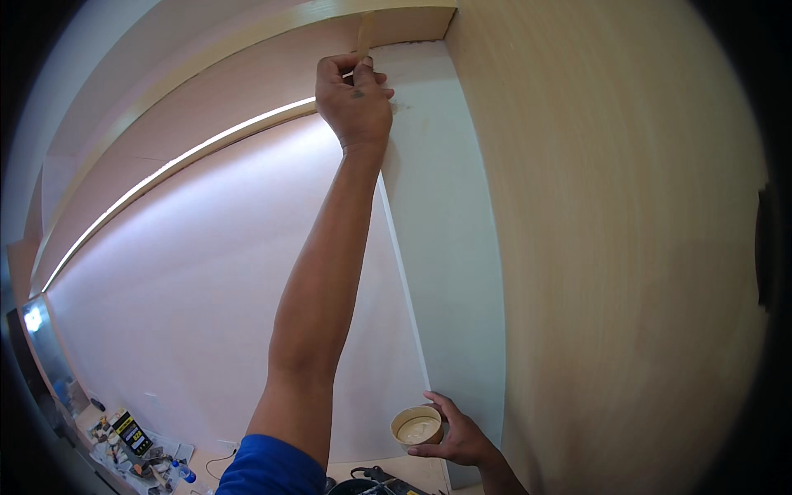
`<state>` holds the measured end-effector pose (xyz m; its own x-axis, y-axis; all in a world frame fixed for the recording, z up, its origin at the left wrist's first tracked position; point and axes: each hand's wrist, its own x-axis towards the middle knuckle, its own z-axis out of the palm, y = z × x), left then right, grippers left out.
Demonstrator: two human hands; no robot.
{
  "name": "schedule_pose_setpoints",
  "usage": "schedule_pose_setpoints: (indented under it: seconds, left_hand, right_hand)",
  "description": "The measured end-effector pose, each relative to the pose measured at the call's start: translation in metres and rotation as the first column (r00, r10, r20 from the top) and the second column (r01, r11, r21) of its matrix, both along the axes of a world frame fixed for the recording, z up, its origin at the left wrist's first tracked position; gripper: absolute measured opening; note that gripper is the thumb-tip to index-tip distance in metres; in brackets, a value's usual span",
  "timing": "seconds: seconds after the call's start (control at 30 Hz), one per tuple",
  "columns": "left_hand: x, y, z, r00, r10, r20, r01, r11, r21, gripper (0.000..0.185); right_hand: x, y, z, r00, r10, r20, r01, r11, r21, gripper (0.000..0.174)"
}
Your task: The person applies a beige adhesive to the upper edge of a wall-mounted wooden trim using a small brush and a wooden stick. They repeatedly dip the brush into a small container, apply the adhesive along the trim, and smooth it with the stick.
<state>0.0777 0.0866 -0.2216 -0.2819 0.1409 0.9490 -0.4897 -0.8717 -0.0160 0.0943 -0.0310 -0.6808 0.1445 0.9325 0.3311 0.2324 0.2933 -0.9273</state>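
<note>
My left hand (356,102) is raised high, its thumb and fingers pinching a thin, flat tan strip (365,34), perhaps a spatula. The strip points up across the underside panel (411,26) of a wooden overhead box; whether it touches the panel I cannot tell. Behind this hand is a pale grey-green wall strip (442,235), with a rough seam along its top. Low down, my right hand (458,436) grips a small round tan cup (401,440) from its right side. Cream-coloured paste (419,428) lies inside the cup.
A wood-grain panel (600,216) rises on the right. Along the overhead box runs a lit LED strip (185,150). At lower left, tools lie on newspaper beside a black-and-yellow tin (131,432) and a bottle (184,471). A black container (356,487) stands below, partly cut off.
</note>
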Motion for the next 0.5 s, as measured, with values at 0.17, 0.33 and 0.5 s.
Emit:
schedule_pose_setpoints:
  seconds: [0.17,0.33,0.5]
  left_hand:
    - [0.0,0.0002,-0.0022,0.999,-0.038,-0.007,0.038,0.999,0.018,0.009]
    - [-0.001,0.0004,-0.0023,0.991,-0.112,-0.073,0.111,0.994,-0.009,0.01]
    - [-0.0044,-0.0018,-0.0022,0.984,-0.107,-0.143,0.105,0.994,-0.023,0.01]
  right_hand:
    - [0.0004,0.0,-0.0007,1.0,0.004,-0.001,-0.004,1.0,-0.01,0.126]
    - [0.0007,0.0006,-0.0019,1.0,0.0,0.012,0.0,1.0,0.011,0.127]
    - [-0.0006,0.0007,-0.0004,1.0,-0.007,0.016,0.007,1.0,0.021,0.127]
